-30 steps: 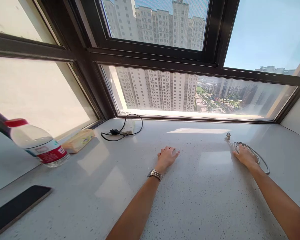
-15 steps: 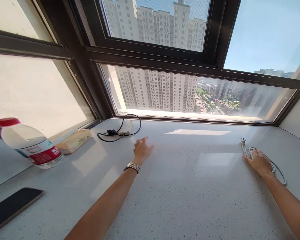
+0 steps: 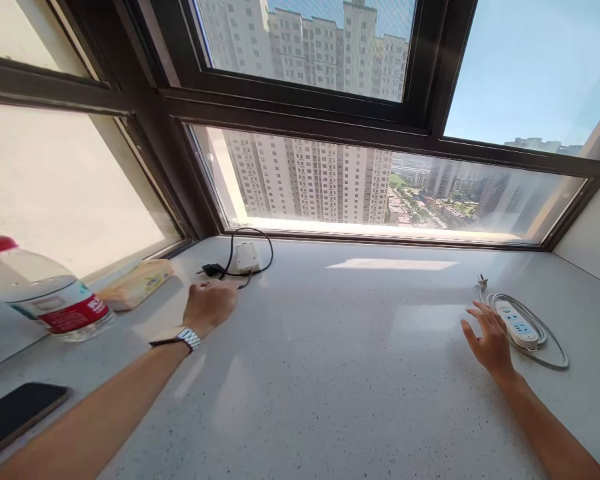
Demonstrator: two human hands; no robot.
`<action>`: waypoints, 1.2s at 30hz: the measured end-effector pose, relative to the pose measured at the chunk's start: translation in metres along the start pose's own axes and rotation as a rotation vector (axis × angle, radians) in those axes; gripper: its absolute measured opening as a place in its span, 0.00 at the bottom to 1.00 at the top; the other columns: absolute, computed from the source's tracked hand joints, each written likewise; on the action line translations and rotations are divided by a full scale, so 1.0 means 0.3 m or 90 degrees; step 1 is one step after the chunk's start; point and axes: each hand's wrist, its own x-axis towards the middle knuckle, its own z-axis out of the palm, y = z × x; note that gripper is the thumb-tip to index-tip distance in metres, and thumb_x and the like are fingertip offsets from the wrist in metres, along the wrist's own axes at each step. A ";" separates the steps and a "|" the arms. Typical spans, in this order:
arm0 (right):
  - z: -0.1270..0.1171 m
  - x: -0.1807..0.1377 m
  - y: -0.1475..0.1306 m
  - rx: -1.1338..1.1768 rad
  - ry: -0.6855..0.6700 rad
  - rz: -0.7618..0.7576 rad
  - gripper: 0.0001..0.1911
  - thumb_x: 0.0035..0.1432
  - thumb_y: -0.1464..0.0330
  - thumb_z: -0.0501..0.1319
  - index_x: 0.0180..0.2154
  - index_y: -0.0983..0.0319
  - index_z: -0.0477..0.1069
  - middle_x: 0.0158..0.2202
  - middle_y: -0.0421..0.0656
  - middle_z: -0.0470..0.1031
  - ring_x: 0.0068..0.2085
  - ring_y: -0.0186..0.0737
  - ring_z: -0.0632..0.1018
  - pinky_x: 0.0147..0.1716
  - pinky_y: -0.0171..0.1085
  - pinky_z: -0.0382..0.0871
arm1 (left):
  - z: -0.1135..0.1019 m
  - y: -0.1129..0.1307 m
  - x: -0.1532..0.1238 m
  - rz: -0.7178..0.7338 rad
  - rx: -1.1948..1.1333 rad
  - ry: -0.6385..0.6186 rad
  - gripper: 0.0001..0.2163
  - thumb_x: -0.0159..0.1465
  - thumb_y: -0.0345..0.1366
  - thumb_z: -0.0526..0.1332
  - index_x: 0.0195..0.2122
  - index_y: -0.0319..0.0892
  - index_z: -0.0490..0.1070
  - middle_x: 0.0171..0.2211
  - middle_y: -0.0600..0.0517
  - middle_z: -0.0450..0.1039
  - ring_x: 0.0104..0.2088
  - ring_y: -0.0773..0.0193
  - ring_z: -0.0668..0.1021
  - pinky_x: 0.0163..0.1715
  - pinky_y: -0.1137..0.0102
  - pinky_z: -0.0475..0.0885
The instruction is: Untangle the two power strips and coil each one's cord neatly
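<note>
At the back left, my left hand [image 3: 213,307], with a metal-band watch [image 3: 187,338] on its wrist, is closed at the near side of a black cable [image 3: 271,250]. Its fingers seem to pinch the cable; the fingertips are partly hidden. Just beyond them lie the cable's black plug [image 3: 213,270] and a white box-shaped adapter [image 3: 248,257]. My right hand [image 3: 490,337] is held with fingers spread and nothing in them, left of a white power strip [image 3: 517,325]. The strip's coiled grey-white cord [image 3: 555,347] and plug [image 3: 482,281] lie beside it.
On the left stand a large plastic bottle [image 3: 75,310] with a red cap and a tissue pack [image 3: 137,283]. A dark phone [image 3: 20,413] lies at the lower left of the speckled white sill [image 3: 340,373]. Dark-framed windows [image 3: 300,113] rise behind.
My left hand has moved left to the black cable and closed there. My right hand has come off the power strip, moving left and nearer, which uncovers the sockets.
</note>
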 end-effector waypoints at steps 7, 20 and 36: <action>0.029 -0.044 -0.323 0.189 -0.069 -0.091 0.15 0.63 0.61 0.51 0.43 0.60 0.72 0.49 0.50 0.73 0.54 0.50 0.69 0.51 0.49 0.65 | 0.023 0.416 -0.210 0.250 -0.227 -0.125 0.18 0.64 0.38 0.49 0.54 0.46 0.67 0.48 0.46 0.74 0.48 0.55 0.74 0.47 0.63 0.67; -0.011 -0.075 -0.674 0.318 -0.276 -0.158 0.06 0.57 0.69 0.60 0.37 0.57 0.75 0.43 0.45 0.75 0.47 0.45 0.72 0.45 0.43 0.68 | -0.044 0.475 -0.394 0.186 -0.296 -0.099 0.21 0.63 0.50 0.53 0.52 0.46 0.70 0.52 0.45 0.72 0.52 0.51 0.72 0.52 0.58 0.66; 0.006 -0.045 -0.605 0.524 -0.228 -0.013 0.15 0.60 0.58 0.57 0.40 0.61 0.74 0.39 0.48 0.75 0.36 0.41 0.76 0.35 0.38 0.71 | -0.030 0.484 -0.386 0.160 -0.518 -0.010 0.13 0.58 0.36 0.54 0.42 0.43 0.72 0.42 0.47 0.73 0.45 0.58 0.75 0.46 0.66 0.71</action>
